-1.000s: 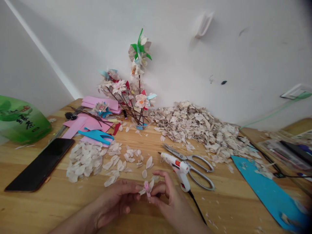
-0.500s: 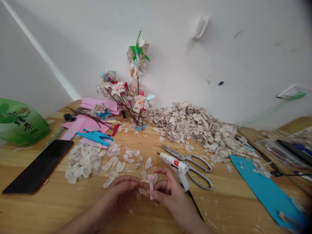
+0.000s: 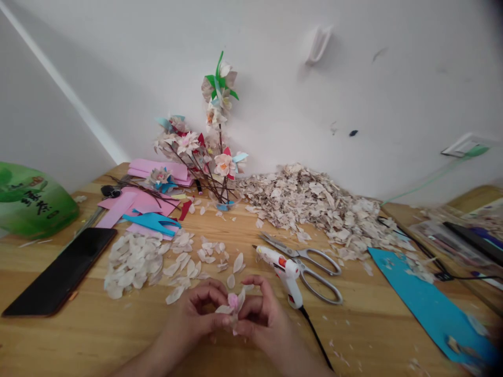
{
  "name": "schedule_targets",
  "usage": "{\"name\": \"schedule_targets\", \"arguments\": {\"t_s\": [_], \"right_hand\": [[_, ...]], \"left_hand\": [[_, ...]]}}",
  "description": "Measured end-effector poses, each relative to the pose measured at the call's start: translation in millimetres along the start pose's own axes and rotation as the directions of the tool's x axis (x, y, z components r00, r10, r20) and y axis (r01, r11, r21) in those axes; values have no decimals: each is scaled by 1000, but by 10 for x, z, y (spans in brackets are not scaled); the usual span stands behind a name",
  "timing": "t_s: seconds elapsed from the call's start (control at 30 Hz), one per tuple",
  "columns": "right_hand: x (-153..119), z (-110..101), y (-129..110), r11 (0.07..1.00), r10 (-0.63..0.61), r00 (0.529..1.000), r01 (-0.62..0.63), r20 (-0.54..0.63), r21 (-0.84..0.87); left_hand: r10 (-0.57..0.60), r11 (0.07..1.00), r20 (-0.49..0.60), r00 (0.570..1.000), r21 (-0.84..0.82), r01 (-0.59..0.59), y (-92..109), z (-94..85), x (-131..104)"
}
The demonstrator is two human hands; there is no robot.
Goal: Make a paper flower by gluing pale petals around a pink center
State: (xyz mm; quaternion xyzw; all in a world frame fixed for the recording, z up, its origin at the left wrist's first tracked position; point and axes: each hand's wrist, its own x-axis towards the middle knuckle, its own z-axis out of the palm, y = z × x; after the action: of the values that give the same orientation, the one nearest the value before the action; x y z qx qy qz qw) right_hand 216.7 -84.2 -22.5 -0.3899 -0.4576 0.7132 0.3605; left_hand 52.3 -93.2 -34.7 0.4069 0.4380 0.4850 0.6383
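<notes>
Pinching a small pink-centred flower (image 3: 233,300), left hand (image 3: 192,313) and right hand (image 3: 264,318) both gripping, lower centre of frame, petal pile (image 3: 133,263) lower left

Flower (image 3: 233,305), one, small: pink centre (image 3: 233,300), pale petals (image 3: 223,309) splayed about it, roughly upright, pinched between left hand (image 3: 193,312) and right hand (image 3: 265,315) above the desk (image 3: 86,340)

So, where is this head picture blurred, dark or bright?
In the head view, the top right corner darkens; the blue sheet blurs at its lower right end; the held pink-centred flower looks soft; a bright band crosses the left wall.
</notes>
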Motion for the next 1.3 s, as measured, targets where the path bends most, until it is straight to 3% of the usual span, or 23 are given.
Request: {"name": "schedule_targets", "arguments": {"t_s": [0.27, 0.43, 0.53, 0.7, 0.83, 0.97, 1.13, 1.3], "right_hand": [[-106, -42, -1, 980, -85, 993, 98, 83, -172], [-166, -100, -38, 954, -85, 986, 122, 143, -273], [-171, -112, -62, 971, -71, 986, 103, 152, -215], [-95, -67, -75, 992, -35, 989, 17, 146, 124], [-46, -36, -46, 973, -61, 984, 22, 165, 229], [-35, -38, -21, 977, -35, 986, 0, 163, 214], [-29, -58, -3, 980, -19, 983, -17, 181, 199], [-29, -62, -9, 975, -27, 982, -16, 189, 220]], "left_hand": [[222, 964, 75, 972, 135, -231, 73, 21, -65], [226, 937, 153, 962, 236, -257, 138, 8, -141], [259, 913, 166, 951, 280, -298, 136, -1, -159], [315, 913, 50, 948, 258, -317, 129, -11, -150], [446, 860, -18, 895, 284, -424, 138, -28, -167], [534, 771, 36, 845, 389, -504, 141, -48, -184], [652, 597, 185, 736, 473, -648, 150, -72, -168], [639, 579, 208, 741, 505, -640, 179, -86, -171]]}}
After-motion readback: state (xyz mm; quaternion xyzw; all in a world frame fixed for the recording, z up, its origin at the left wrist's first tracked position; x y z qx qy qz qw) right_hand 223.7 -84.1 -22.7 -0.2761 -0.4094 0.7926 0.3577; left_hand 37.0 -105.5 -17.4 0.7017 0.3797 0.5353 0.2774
